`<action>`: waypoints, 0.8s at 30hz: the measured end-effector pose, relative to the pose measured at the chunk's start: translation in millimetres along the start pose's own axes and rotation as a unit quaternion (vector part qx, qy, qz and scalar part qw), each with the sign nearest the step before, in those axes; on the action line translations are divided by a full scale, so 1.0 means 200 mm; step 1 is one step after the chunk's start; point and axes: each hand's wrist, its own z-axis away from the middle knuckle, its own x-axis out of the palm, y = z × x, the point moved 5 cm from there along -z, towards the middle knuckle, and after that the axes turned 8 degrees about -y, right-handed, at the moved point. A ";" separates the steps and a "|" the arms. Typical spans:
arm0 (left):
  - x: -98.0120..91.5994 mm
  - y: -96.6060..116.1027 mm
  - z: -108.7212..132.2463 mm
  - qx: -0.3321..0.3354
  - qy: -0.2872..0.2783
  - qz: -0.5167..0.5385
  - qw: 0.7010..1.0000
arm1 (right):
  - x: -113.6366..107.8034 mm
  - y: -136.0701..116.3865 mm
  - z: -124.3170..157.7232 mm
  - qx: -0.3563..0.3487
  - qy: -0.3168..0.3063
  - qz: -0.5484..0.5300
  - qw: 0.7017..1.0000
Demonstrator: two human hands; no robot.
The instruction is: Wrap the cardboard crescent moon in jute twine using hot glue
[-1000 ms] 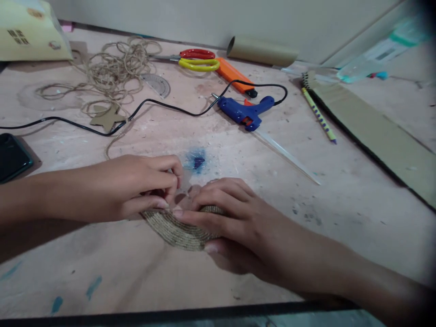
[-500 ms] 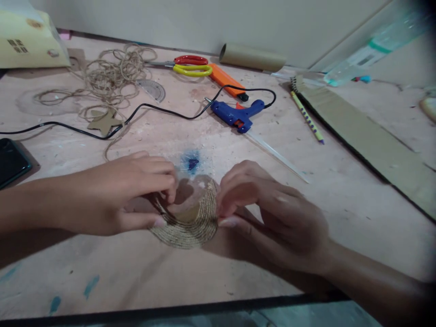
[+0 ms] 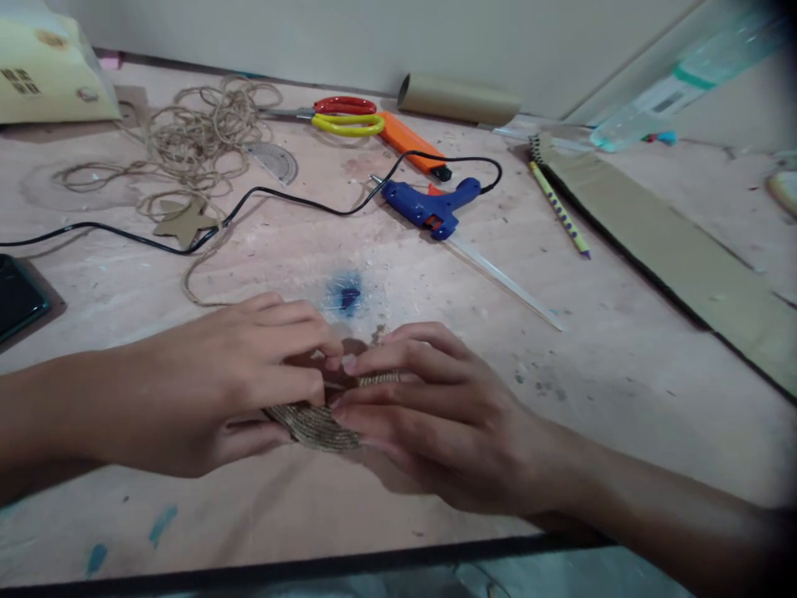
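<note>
The twine-covered piece (image 3: 316,428) lies partly beneath left fingers (image 3: 283,386) and right fingers (image 3: 408,421).

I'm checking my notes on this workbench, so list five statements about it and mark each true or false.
1. The left hand and right hand touch the coiled twine piece. True.
2. The glue gun is mainly yellow. False: the glue gun is mainly blue.
3. The scissors have one red and one yellow handle. True.
4. The cardboard tube stands upright. False: the cardboard tube lies on its side.
5. The phone lies left of the cardboard star. True.
</note>
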 end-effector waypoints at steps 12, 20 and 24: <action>0.00 -0.06 0.00 -0.010 -0.026 0.060 0.998 | 0.02 -0.01 -0.02 -0.007 -0.023 -0.064 0.998; -0.02 -0.12 0.03 -0.094 0.078 0.409 0.905 | 0.00 -0.01 0.01 -0.031 0.025 -0.046 0.998; -0.04 -0.02 0.00 -0.101 0.152 0.585 0.790 | -0.03 -0.01 0.01 -0.025 0.045 -0.032 0.998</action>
